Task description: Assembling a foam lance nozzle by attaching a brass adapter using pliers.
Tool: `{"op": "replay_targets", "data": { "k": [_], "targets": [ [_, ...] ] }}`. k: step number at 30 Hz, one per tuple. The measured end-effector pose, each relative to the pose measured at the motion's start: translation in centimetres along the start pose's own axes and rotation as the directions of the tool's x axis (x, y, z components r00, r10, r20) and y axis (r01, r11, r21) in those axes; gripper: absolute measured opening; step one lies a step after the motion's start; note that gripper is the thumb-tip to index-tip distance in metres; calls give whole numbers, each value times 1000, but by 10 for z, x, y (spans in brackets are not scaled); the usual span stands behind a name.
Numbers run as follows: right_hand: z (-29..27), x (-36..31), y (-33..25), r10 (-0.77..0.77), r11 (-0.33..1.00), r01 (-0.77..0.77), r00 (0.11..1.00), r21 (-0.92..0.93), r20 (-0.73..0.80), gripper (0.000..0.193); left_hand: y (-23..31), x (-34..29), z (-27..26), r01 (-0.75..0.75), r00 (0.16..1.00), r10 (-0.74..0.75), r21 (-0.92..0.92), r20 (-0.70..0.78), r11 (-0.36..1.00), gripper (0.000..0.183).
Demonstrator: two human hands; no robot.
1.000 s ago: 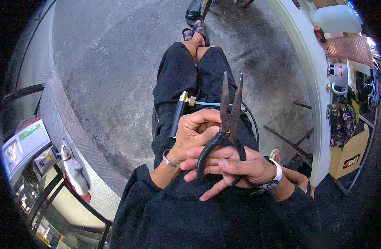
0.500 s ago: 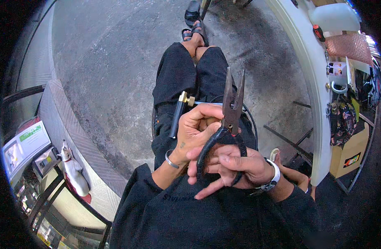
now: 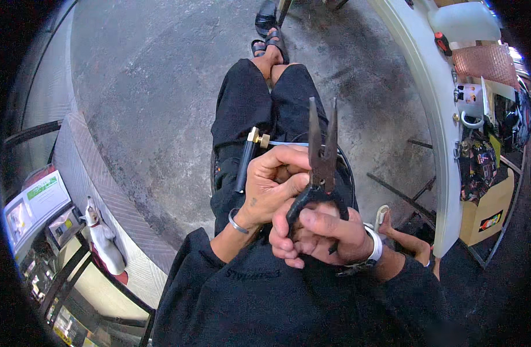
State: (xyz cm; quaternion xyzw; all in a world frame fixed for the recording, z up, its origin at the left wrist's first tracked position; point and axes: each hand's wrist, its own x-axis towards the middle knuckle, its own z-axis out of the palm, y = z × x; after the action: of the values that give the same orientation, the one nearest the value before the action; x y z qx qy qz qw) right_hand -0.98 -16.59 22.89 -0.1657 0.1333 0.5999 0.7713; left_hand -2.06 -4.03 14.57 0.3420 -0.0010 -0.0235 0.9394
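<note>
My right hand (image 3: pixel 323 234) is wrapped round the black handles of a pair of long-nose pliers (image 3: pixel 322 144). The pliers' dark jaws point away from me and stand a little apart. Beside the pivot, my left hand (image 3: pixel 277 176) is closed in a pinch, its thumb and forefinger against the pliers. Whatever lies between those fingers is hidden. Across my lap, just left of that hand, rests a black cylinder with a brass fitting (image 3: pixel 254 150). A thin pale-blue tube (image 3: pixel 286 144) runs from the fitting toward the pliers, and a dark cable curves behind them.
A white table edge (image 3: pixel 430 115) curves along the right, bearing a red-and-black tool (image 3: pixel 443 44) and bubble wrap (image 3: pixel 485 63). Below it sits a cardboard box (image 3: pixel 488 214). Another person's foot (image 3: pixel 383 217) shows at right. On the left, a white dog (image 3: pixel 104 240) lies on a ledge.
The fingers of my right hand have curled in round the handles, which have come closer together. The jaws have shifted slightly left. My left hand has stayed almost in place.
</note>
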Motion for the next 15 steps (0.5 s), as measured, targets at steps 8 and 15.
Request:
{"op": "replay_targets", "data": {
  "k": [8, 15],
  "targets": [
    [-4, 8, -6, -410, 741, 214, 895, -637, -176, 23, 20, 9, -9, 59, 996, -45, 191, -77, 980, 26],
    [-49, 62, -51, -861, -261, -13, 455, -965, 227, 31, 18, 22, 3, 0, 993, 82, 676, -90, 737, 64]
  ]
}}
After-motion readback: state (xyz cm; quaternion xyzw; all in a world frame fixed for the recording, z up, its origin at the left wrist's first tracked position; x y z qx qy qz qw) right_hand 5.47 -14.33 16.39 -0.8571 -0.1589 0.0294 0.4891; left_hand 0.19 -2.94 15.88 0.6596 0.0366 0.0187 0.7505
